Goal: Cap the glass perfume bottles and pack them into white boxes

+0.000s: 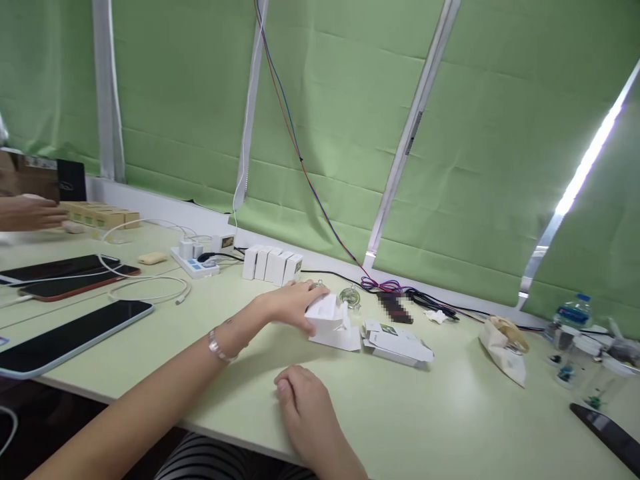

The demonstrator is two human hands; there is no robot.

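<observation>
My left hand point(291, 305), with a bracelet at the wrist, grips an opened white cardboard box point(327, 319) from its left side. Flaps of this box stick out at the front and right. My right hand point(304, 400) rests near the table's front edge, loosely closed, with nothing visible in it. Just right of the gripped box lies another opened, flattened white box point(397, 343) with a small picture on it. Behind the gripped box sits a round clear glass-like piece point(349, 298); a second one is partly hidden by my left hand.
A row of small white boxes point(273, 265) stands at the back, beside a power strip point(195, 262). Several phones and a tablet point(75, 337) lie left. Cables point(383, 285) run along the wall. Jars point(575, 360) and a cloth pouch point(503, 350) are right. Another person's hand point(33, 213) is far left.
</observation>
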